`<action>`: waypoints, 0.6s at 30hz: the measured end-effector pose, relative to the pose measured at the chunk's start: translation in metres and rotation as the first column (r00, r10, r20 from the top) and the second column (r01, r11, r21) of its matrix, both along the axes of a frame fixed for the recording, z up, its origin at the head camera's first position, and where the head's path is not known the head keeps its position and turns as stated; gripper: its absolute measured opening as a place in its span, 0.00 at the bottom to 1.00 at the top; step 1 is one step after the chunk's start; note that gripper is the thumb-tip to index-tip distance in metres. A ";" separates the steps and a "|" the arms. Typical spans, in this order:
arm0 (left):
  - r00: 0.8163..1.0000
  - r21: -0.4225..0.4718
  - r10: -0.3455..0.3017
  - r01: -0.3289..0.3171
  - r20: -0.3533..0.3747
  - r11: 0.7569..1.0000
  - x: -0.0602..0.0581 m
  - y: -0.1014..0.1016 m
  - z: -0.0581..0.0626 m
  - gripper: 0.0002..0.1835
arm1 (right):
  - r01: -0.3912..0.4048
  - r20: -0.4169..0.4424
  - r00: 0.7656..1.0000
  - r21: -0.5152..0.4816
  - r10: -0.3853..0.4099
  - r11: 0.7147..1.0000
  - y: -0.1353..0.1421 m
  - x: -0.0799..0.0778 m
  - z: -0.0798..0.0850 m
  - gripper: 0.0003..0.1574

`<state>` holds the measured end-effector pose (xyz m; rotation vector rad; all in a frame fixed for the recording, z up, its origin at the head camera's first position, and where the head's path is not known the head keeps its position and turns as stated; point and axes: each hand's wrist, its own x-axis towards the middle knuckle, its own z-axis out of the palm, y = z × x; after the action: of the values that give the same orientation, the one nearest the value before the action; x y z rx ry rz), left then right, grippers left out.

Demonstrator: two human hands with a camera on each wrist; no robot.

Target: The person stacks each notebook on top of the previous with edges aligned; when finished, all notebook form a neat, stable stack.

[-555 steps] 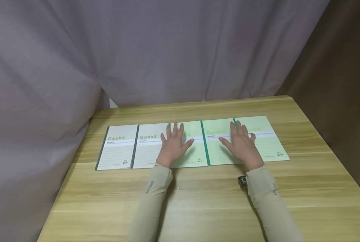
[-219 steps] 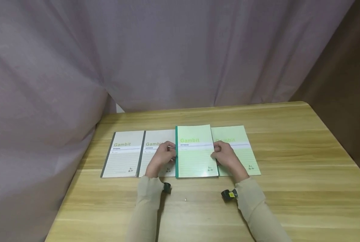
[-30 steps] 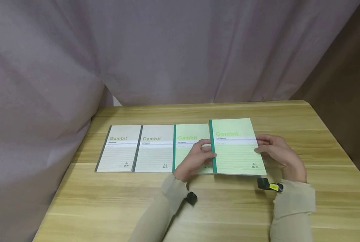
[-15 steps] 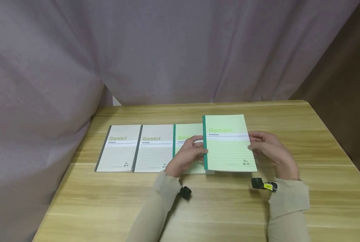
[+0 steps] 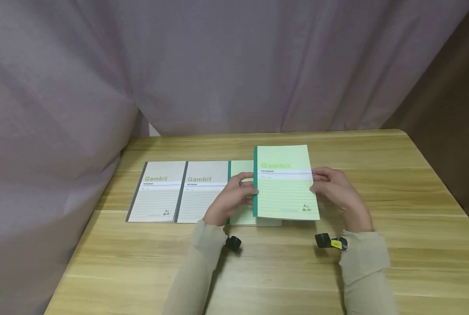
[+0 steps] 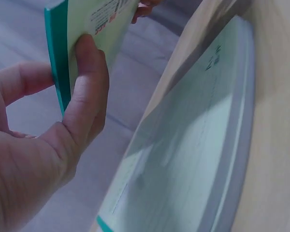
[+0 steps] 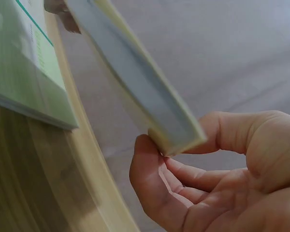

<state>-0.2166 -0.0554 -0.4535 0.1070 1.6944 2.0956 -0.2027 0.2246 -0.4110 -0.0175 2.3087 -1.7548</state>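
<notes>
Both hands hold a pale green notebook (image 5: 285, 188) with a teal spine, raised above the table. My left hand (image 5: 231, 197) pinches its spine side, the thumb on the front cover. My right hand (image 5: 338, 192) grips the opposite edge, between thumb and fingers. Beneath it, partly hidden, lies another green notebook (image 5: 241, 166); in the left wrist view the green pile (image 6: 183, 130) shows two layers at its edge. To the left lie two white notebooks with dark spines, the nearer white notebook (image 5: 201, 173) partly behind my left hand and the outer white notebook (image 5: 155, 197) fully visible.
The notebooks lie in a row on a wood-grain table (image 5: 281, 280). Grey-purple curtains (image 5: 218, 65) hang behind and to the left of it, with a brown surface (image 5: 451, 109) at the right. Small black cameras sit at both wrists.
Earlier, five notebooks lay in a row under open hands; then one green notebook went onto the middle one. Over the last second, both hands carried the rightmost green notebook left and higher over that pile.
</notes>
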 end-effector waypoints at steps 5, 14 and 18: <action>1.000 -0.007 -0.006 0.006 -0.005 1.000 -0.002 -0.009 0.000 0.31 | 0.018 -0.004 1.000 -0.030 -0.018 0.999 -0.010 0.000 -0.002 0.38; 1.000 -0.034 -0.017 0.017 0.003 0.999 -0.002 -0.023 0.004 0.32 | 0.012 -0.024 1.000 -0.029 -0.013 1.000 -0.020 -0.001 -0.004 0.38; 1.000 -0.055 -0.018 0.019 0.004 0.998 -0.002 -0.029 0.003 0.32 | 0.008 -0.029 1.000 -0.035 -0.009 0.999 -0.023 -0.001 -0.005 0.37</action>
<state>-0.2190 -0.0841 -0.4507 0.1012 1.7408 2.0326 -0.2040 0.2013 -0.4157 -0.0395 2.3023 -1.8104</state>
